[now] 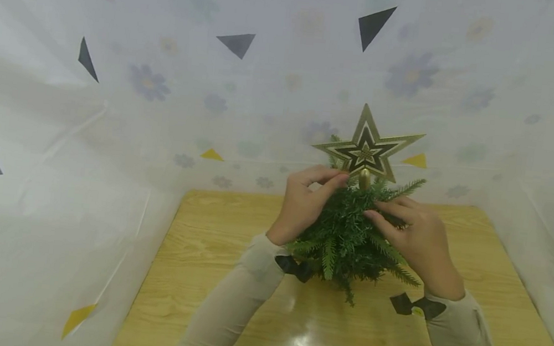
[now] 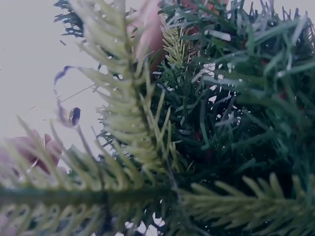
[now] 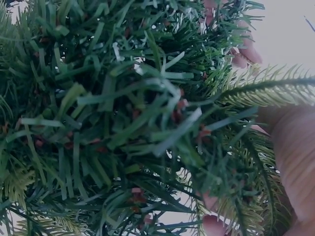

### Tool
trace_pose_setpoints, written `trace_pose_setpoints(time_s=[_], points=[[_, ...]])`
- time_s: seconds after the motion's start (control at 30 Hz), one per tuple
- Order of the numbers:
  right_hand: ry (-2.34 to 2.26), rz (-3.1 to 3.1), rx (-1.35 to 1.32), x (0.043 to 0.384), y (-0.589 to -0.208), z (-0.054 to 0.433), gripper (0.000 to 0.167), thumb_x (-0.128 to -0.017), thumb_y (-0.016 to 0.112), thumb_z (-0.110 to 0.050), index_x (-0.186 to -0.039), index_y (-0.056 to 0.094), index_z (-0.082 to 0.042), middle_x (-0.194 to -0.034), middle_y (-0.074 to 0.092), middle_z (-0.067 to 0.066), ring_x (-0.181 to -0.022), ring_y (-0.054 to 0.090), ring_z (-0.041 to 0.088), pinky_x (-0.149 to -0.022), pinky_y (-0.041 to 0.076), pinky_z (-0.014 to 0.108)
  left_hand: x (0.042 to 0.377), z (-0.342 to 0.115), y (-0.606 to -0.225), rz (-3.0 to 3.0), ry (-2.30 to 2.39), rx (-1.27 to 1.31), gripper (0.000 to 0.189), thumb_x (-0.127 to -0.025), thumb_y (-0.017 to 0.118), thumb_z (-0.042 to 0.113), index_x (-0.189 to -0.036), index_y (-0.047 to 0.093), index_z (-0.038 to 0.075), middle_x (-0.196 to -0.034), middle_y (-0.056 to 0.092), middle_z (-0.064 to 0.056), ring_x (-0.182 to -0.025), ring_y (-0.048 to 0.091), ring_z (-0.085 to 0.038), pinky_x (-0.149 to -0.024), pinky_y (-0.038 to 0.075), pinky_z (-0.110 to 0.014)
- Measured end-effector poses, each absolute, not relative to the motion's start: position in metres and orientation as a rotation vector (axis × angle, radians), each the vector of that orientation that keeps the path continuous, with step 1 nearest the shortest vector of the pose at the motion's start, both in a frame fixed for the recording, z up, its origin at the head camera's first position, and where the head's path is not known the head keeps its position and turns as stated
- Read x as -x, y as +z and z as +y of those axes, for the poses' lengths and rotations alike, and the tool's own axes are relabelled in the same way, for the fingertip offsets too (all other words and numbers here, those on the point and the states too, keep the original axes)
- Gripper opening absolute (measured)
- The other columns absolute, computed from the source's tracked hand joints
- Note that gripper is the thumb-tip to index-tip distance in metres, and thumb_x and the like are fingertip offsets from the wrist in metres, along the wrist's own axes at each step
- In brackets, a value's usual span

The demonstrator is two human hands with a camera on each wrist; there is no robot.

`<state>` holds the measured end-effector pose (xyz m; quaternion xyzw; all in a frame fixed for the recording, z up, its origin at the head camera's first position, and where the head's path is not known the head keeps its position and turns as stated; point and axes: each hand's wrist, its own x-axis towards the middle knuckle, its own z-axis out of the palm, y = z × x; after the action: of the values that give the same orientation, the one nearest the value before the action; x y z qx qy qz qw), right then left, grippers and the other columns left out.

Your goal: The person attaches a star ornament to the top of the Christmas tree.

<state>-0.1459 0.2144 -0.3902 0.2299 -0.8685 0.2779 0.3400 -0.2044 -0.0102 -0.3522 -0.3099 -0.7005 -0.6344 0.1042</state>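
Observation:
A small artificial Christmas tree [image 1: 345, 241] stands on the wooden table, its green needles filling much of both wrist views. On its top sits a gold star topper [image 1: 366, 148] with a dark inner star and a gold stem. My left hand [image 1: 301, 203] pinches at the tree's upper left, thumb and forefinger meeting just below the star; the foliage hides what lies between the tips. On the right side, my right hand [image 1: 413, 236] has thumb and fingers bent round upper greenery. In the right wrist view, that hand [image 3: 298, 167] is partly hidden behind a sprig [image 3: 275, 91].
The table [image 1: 209, 255] has light wood grain and a bright reflection near the front. Pale translucent sheeting [image 1: 263, 105] with flower prints surrounds it at the back and sides. Dark and yellow triangles [image 1: 212, 154] are stuck on the sheeting.

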Motion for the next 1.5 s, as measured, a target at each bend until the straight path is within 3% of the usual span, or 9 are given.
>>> trace_pose_setpoints(time_s=[0.4,0.53,0.83,1.07,1.17,1.23,1.3,1.4,1.5], points=[[0.735,-2.264,-0.579,0.1442,-0.3914,0.2147,0.022,-0.081,0.087,-0.011,-0.1,0.082,-0.002,-0.082,0.072,0.007,-0.06,0.06,0.016,-0.056,0.044,0.026,0.2034,-0.0055,-0.3541,-2.1,-1.884,0.966,0.022,-0.103,0.068,0.018,-0.111,0.079,0.0,-0.093,0.079,-0.004,-0.096,0.073,-0.011,-0.079,0.055,-0.029],[0.748,-2.257,-0.577,0.1444,-0.3921,0.2136,0.022,-0.081,0.087,-0.011,-0.1,0.082,-0.002,-0.083,0.072,0.006,-0.06,0.061,0.016,-0.056,0.044,0.026,0.2025,-0.0056,-0.3547,-2.103,-1.903,0.966,0.024,-0.103,0.068,0.019,-0.115,0.078,0.001,-0.094,0.079,-0.006,-0.102,0.072,-0.009,-0.085,0.058,-0.03],[0.759,-2.265,-0.6,0.1434,-0.3896,0.2127,0.024,-0.079,0.088,-0.012,-0.101,0.083,-0.004,-0.084,0.072,0.005,-0.059,0.058,0.014,-0.055,0.043,0.026,0.2022,-0.006,-0.3567,-2.158,-1.901,0.955,0.028,-0.104,0.065,0.021,-0.121,0.075,0.001,-0.099,0.079,-0.008,-0.096,0.073,-0.009,-0.083,0.06,-0.03],[0.763,-2.285,-0.59,0.1431,-0.3883,0.2119,0.024,-0.079,0.089,-0.011,-0.101,0.083,-0.004,-0.084,0.072,0.005,-0.059,0.056,0.012,-0.055,0.041,0.023,0.2024,-0.0061,-0.3559,-2.199,-1.862,0.971,0.028,-0.104,0.066,0.024,-0.116,0.078,0.002,-0.1,0.079,-0.005,-0.097,0.073,-0.005,-0.083,0.058,-0.025],[0.757,-2.29,-0.586,0.1437,-0.3887,0.2123,0.023,-0.079,0.089,-0.012,-0.1,0.083,-0.004,-0.084,0.072,0.005,-0.059,0.057,0.012,-0.056,0.039,0.02,0.2037,-0.0064,-0.3564,-2.238,-1.779,0.983,0.026,-0.104,0.066,0.025,-0.115,0.079,0.004,-0.101,0.079,-0.003,-0.092,0.072,-0.003,-0.063,0.048,-0.021],[0.753,-2.292,-0.58,0.144,-0.3889,0.2126,0.023,-0.08,0.088,-0.013,-0.1,0.083,-0.004,-0.084,0.072,0.005,-0.059,0.057,0.012,-0.057,0.038,0.019,0.2048,-0.0064,-0.3564,-2.271,-1.704,0.992,0.025,-0.104,0.067,0.025,-0.114,0.079,0.006,-0.101,0.079,0.0,-0.074,0.067,-0.001,-0.053,0.037,-0.025],[0.75,-2.29,-0.578,0.1444,-0.3895,0.2125,0.022,-0.08,0.088,-0.013,-0.1,0.083,-0.004,-0.084,0.072,0.005,-0.059,0.057,0.013,-0.057,0.039,0.019,0.2059,-0.0062,-0.356,-2.29,-1.648,1.005,0.024,-0.103,0.067,0.024,-0.113,0.08,0.006,-0.099,0.079,0.0,-0.059,0.055,-0.005,-0.05,0.032,-0.027],[0.75,-2.284,-0.579,0.145,-0.3906,0.2122,0.022,-0.08,0.088,-0.013,-0.099,0.083,-0.005,-0.084,0.072,0.005,-0.06,0.059,0.013,-0.057,0.04,0.02,0.2067,-0.0062,-0.3547,-2.31,-1.595,1.019,0.024,-0.103,0.067,0.023,-0.112,0.08,0.005,-0.096,0.079,0.001,-0.052,0.036,-0.014,-0.051,0.032,-0.025],[0.758,-2.282,-0.58,0.1452,-0.3917,0.2119,0.021,-0.08,0.089,-0.013,-0.099,0.083,-0.005,-0.084,0.072,0.004,-0.059,0.058,0.012,-0.056,0.04,0.019,0.207,-0.0065,-0.3544,-2.312,-1.567,1.029,0.022,-0.103,0.067,0.022,-0.11,0.081,0.005,-0.094,0.079,0.0,-0.051,0.035,-0.015,-0.049,0.032,-0.025]])
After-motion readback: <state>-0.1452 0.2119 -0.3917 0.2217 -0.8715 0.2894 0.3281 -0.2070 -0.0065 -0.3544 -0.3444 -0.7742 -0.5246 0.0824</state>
